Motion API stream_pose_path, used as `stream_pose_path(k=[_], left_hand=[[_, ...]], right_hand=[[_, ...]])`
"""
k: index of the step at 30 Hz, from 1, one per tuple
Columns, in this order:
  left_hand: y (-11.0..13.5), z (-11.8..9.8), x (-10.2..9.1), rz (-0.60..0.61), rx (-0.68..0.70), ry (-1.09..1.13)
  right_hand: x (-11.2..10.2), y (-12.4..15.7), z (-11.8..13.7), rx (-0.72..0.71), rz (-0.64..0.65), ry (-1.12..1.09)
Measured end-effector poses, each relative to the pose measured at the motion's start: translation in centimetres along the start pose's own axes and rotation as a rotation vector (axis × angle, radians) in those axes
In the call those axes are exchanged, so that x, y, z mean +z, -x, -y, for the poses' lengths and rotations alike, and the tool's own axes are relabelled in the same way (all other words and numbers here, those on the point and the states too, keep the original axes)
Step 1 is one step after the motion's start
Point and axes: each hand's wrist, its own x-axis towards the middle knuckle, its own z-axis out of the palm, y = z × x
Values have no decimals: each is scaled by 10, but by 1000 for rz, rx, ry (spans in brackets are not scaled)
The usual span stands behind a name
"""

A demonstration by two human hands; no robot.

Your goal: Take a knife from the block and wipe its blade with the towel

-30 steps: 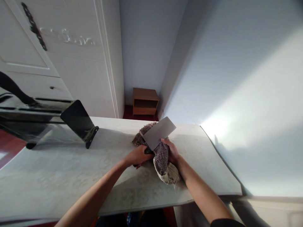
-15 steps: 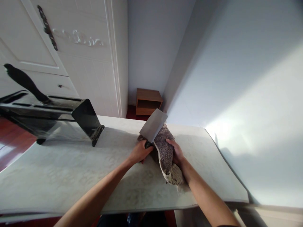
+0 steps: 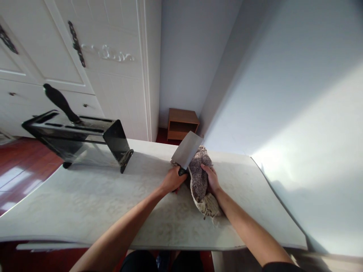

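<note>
My left hand point(image 3: 173, 179) is closed around the black handle of a cleaver point(image 3: 187, 150). The broad grey blade points up and away from me, tilted to the right. My right hand point(image 3: 210, 177) grips a brown and cream rag point(image 3: 199, 177) from its right side, with the thumb on top. The rag is bunched and folded, its frayed pale end hanging toward me. Part of it shows behind the blade's lower left corner. The fingers of my right hand are hidden under the cloth.
A black knife block point(image 3: 113, 134) with clear sides stands at the left of the pale table point(image 3: 113, 211), one dark-handled knife point(image 3: 61, 102) in it. A white cabinet point(image 3: 119, 94) and a small wooden stand point(image 3: 183, 124) are beyond. A wall point(image 3: 283, 94) borders the right.
My view has shifted left, so everything sits farther right in it. Both hands keep their holds on the cleaver and the rag; the rag's folds have altered slightly.
</note>
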Motion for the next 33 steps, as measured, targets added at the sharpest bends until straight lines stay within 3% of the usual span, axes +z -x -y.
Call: stream_pose_path(k=[7,11,15,20,27,33], left_hand=[[3,-1,2,-17,44,-16],[4,-3,2,-1,38,-22],[4,-3,1,5,42,-45],[7,-2,0,-7,125,-152],[11,-4,0,-25,157,-233],[8,-1,0,25,123,-140]], right_hand=[[0,2,-12,-448,-82,258],[1,13,-9,-563,-126,355],[-2,12,-9,-613,-3,505],[-6,7,-9,-886,196,899],[-1,20,1,-996,190,1039],[-7,15,32,-988,214,1037]])
